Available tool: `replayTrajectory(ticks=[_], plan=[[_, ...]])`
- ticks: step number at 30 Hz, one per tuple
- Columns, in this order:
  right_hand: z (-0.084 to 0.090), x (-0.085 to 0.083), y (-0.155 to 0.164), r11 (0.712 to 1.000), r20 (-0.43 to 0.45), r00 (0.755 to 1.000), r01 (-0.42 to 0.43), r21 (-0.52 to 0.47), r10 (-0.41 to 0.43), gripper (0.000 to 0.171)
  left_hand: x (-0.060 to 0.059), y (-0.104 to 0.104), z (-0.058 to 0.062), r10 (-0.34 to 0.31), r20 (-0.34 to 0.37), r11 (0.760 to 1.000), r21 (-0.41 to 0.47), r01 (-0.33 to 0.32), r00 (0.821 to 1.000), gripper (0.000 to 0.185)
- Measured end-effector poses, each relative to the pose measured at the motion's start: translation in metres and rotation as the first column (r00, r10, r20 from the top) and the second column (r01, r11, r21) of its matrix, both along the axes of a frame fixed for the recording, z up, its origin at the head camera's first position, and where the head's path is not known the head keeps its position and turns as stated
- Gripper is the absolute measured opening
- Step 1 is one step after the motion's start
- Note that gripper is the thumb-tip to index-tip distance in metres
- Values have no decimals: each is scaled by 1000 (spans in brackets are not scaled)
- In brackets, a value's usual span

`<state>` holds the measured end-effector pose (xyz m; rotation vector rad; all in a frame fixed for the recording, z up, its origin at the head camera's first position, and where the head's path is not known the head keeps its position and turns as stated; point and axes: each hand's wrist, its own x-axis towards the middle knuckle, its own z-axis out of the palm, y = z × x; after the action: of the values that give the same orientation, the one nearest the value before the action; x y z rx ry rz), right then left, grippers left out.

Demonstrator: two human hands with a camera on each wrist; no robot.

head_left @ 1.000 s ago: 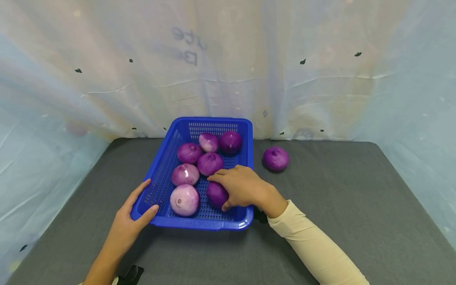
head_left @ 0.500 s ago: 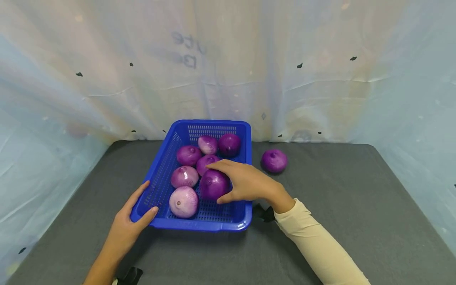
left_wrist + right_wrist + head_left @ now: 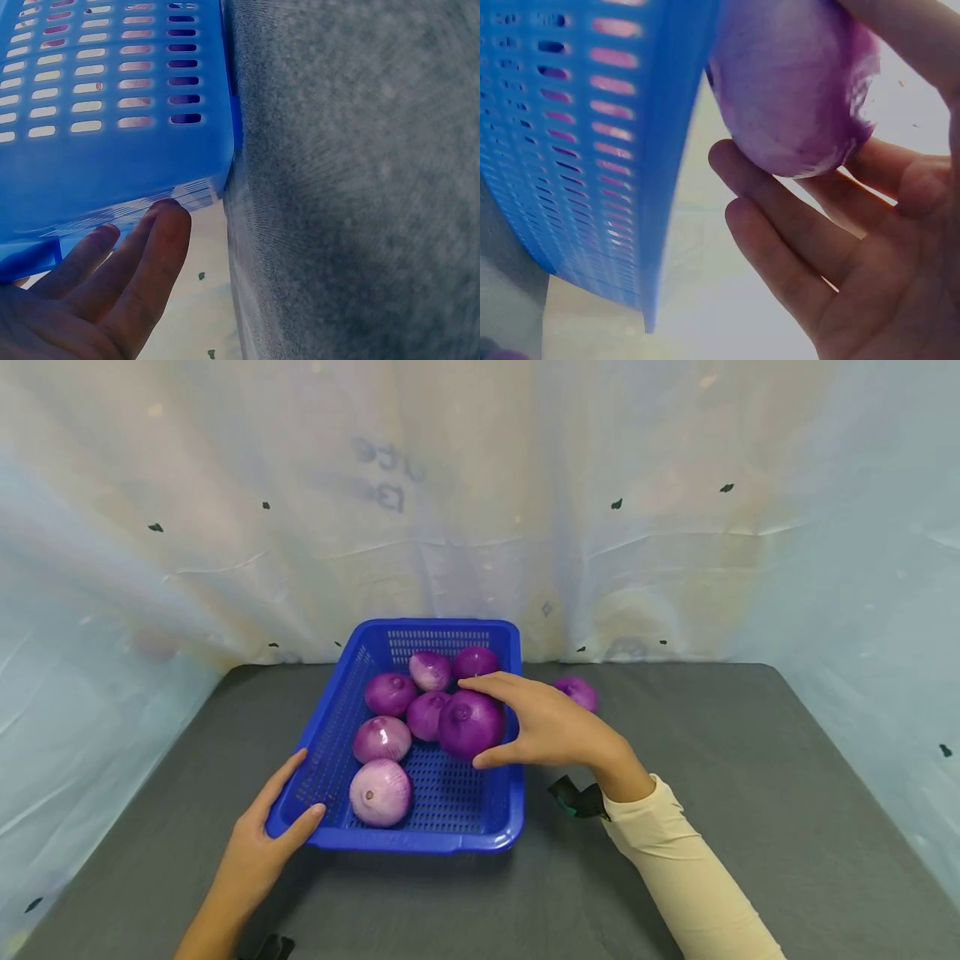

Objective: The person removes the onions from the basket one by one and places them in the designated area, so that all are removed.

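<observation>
While the right hand (image 3: 551,727) only pinches that red onion (image 3: 471,724) above the blue basket (image 3: 420,841), it could slip; left hand (image 3: 258,852) lies flat, steadying the near-left corner.

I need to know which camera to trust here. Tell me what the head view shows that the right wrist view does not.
Only the head view shows the left hand on the basket's near corner, five onions lying in the basket, and one more onion on the gray table. Only the right wrist view shows the fingers under the lifted onion. Both show the right hand, its grip on that onion, and the blue basket.
</observation>
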<state>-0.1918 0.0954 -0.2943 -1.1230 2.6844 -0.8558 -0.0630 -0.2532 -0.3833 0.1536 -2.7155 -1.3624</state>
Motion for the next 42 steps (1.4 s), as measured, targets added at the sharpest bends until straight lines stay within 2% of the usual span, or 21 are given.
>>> replayTrajectory(ticks=[5, 10, 19, 24, 28, 33, 42], plan=[[1, 0, 4, 1000, -6, 1000, 22, -17, -22, 89, 0, -1, 1, -3, 33, 1000, 7, 3, 999, 71], [5, -1, 9, 999, -12, 999, 33, -26, -33, 88, -1, 0, 1, -4, 37, 1000, 10, 3, 999, 71], [11, -9, 30, 995, 24, 996, 82, -48, -81, 88, -2, -1, 0, 19, 72, 1000, 8, -19, 997, 71], [14, -15, 54, 988, 21, 993, 122, -94, -120, 89, -1, 0, -1, 7, 44, 1000, 0, -7, 999, 71], [18, -18, 68, 981, 29, 988, 153, -118, -151, 89, 2, -2, 0, 28, 38, 1000, -10, -27, 999, 70], [21, -22, 84, 970, 8, 975, 220, -109, -220, 89, 5, -5, 1, 35, 36, 999, -8, -35, 999, 70], [22, -23, 122, 929, 16, 939, 343, -136, -344, 87, 1, -1, 4, 16, 58, 1000, -21, -15, 998, 70]])
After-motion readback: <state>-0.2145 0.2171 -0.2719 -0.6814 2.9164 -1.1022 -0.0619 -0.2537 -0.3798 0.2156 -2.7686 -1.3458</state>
